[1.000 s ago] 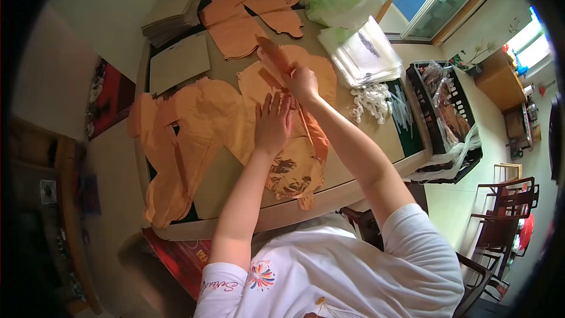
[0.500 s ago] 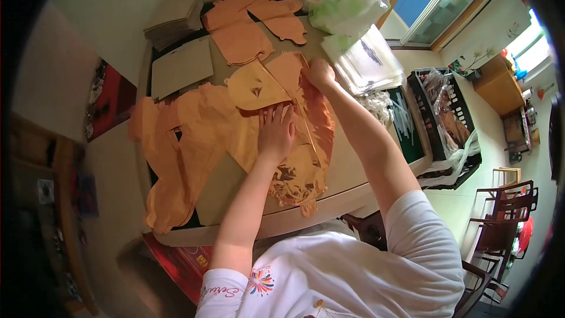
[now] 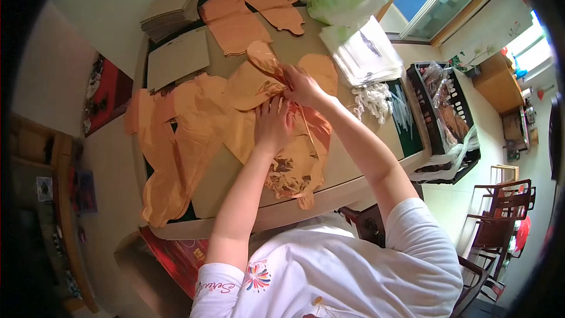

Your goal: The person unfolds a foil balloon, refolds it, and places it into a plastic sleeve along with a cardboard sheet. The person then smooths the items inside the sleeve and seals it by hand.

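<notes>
A flat, shiny orange-gold foil balloon (image 3: 294, 171) lies uninflated on the table in front of me, with a crinkled printed area at its near end. My right hand (image 3: 303, 87) is closed on its folded-over foil, and a loose flap stands up beside the fingers. Right at the fold, my left hand (image 3: 273, 126) rests with its fingers stretched out on the foil. More flat balloons (image 3: 176, 153) overlap at the left. Another pile of orange balloons (image 3: 232, 26) lies at the far side. A thin stick or straw-like strip lies along the balloon below my hands.
Brown card (image 3: 178, 60) and a card stack (image 3: 170, 13) are at the far left. Clear plastic sleeves (image 3: 368, 53), a green-white bag (image 3: 347, 3), white ribbon (image 3: 374, 103) and clear straws (image 3: 401, 109) sit at the right. Beyond the table's edge stands a black crate (image 3: 444, 112).
My right hand has moved left and toward me, from the balloon's far end to beside my left hand, bringing foil over with it. My left hand stays nearly in place.
</notes>
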The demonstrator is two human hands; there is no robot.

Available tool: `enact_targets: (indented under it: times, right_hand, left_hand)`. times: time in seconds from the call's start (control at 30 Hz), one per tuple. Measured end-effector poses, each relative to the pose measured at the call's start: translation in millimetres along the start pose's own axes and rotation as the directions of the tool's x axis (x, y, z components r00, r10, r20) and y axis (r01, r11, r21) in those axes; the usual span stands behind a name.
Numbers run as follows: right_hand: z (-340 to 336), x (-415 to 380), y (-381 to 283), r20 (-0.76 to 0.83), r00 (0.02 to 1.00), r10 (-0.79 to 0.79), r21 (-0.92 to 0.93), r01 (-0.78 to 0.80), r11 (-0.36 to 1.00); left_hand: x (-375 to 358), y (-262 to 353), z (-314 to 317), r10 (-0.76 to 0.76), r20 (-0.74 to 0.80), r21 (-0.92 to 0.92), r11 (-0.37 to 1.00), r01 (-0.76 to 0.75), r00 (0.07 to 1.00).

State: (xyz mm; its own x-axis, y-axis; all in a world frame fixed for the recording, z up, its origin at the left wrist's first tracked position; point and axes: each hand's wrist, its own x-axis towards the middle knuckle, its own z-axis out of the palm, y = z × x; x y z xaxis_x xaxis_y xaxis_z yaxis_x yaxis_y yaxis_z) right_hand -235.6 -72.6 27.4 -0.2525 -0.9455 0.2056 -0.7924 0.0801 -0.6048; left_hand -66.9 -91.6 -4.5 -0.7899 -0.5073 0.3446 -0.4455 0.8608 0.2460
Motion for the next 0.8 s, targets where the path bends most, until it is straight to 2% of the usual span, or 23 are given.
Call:
enact_targets:
  times: [0.1,0.2,0.3,0.4,0.5,0.6,0.7,0.73,0.8]
  right_hand:
    - [18.8,8.1,6.3,-0.165,0.986,0.028,-0.033,-0.034,0.999]
    - [23.5,12.9,2.2,-0.206,0.950,0.235,0.009,-0.239,0.971]
    - [26.2,17.2,1.0,-0.263,0.907,0.330,-0.004,-0.343,0.939]
    - [32.7,23.1,10.4,-0.228,0.915,0.334,-0.039,-0.351,0.936]
    - [41.5,23.4,8.8,-0.200,0.951,0.238,-0.099,-0.261,0.960]
    - [11.8,6.5,-23.8,-0.015,1.000,0.028,0.137,-0.025,0.990]
    - [6.3,-6.1,-17.2,-0.359,0.933,0.014,-0.028,-0.026,0.999]
    - [10.1,-7.3,-6.6,-0.343,0.939,0.036,-0.003,-0.040,0.999]
    - [16.5,-21.1,4.8,-0.240,0.969,-0.051,-0.128,0.020,0.992]
  left_hand:
    - [-0.2,-0.6,2.4,0.010,-0.030,0.012,1.000,-0.010,1.000]
    - [-0.8,-1.5,3.8,-0.009,0.000,-0.022,1.000,0.009,1.000]
    - [0.6,0.1,0.5,-0.020,0.019,-0.028,0.999,0.021,1.000]
    - [0.0,-0.3,0.4,-0.025,0.020,-0.046,0.999,0.026,0.999]
    - [0.9,0.9,-0.6,-0.029,0.029,-0.038,0.999,0.030,0.999]
    - [2.0,0.3,-2.0,-0.027,0.047,-0.010,1.000,0.028,0.999]
    - [-0.5,0.3,1.0,-0.027,0.017,-0.027,0.999,0.027,0.999]
    - [-0.3,-0.3,1.8,-0.024,0.011,-0.035,0.999,0.024,1.000]
    - [-0.4,-0.5,1.1,-0.026,0.009,-0.043,0.999,0.026,1.000]
